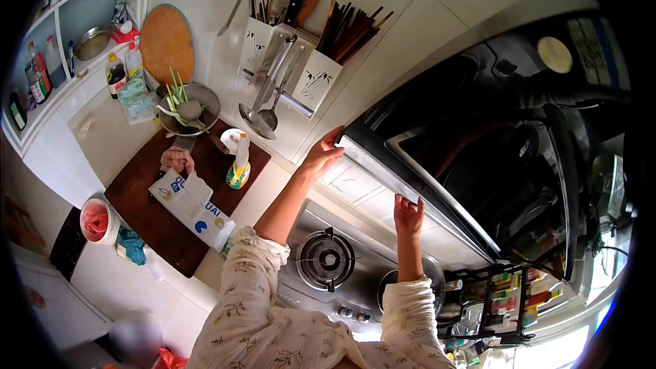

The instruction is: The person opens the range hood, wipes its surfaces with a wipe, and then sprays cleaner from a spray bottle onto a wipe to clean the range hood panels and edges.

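Note:
Along the lower front edge of the black range hood [478, 157] runs a pale silver-grey strip [383, 171]. My left hand [322, 156] is closed at the strip's left end, with thumb and fingertips pinching around its corner. Further right and lower, my right hand [408, 217] is raised with its fingers bent, the tips close against the strip's lower edge. What those fingers hold, if anything, is hidden. Beneath both hands lies the gas stove [290, 287], with a round burner [326, 260] and two knobs at its front.
To the left, a dark red board [130, 191] bears a printed white carton [195, 208] and a spray bottle [238, 164]. Behind are a metal bowl of green onions [212, 106] and wall-hung utensil holders [318, 78]. A black rack [488, 301] with bottles stands right.

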Demonstrator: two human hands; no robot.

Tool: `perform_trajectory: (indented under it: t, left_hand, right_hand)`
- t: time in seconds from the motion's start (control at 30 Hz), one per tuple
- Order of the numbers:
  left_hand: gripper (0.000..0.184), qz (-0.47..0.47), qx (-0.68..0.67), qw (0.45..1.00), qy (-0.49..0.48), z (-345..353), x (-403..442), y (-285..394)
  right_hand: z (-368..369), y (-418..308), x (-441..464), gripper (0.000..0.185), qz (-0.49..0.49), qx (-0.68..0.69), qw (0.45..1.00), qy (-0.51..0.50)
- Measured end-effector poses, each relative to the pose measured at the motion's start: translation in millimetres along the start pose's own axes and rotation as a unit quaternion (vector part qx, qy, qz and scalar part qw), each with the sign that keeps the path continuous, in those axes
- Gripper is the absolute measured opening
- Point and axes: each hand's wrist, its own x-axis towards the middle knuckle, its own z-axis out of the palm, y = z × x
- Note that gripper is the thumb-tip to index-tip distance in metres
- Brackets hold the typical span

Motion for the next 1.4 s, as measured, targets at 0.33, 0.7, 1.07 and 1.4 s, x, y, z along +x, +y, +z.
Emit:
perform_trajectory:
  t: [0.33,0.7,1.07,1.4]
  left_hand:
    - [0.081,0.026,-0.007,0.999,0.024,-14,1,-9]
    - [0.093,0.016,0.053,0.997,0.062,-3,-1,0]
    - [0.090,0.050,-0.019,0.991,0.123,2,-6,-19]
    - [0.089,0.050,-0.036,0.991,0.116,6,-7,-11]
  right_hand:
    - [0,-3,-4,0.031,0.021,-0.027,0.999,0.000]
    - [4,-9,-7,0.035,0.044,-0.063,0.997,0.016]
    - [15,-7,-13,0.034,0.037,-0.087,0.995,0.034]
    - [21,-6,-17,0.034,0.042,-0.084,0.994,0.049]
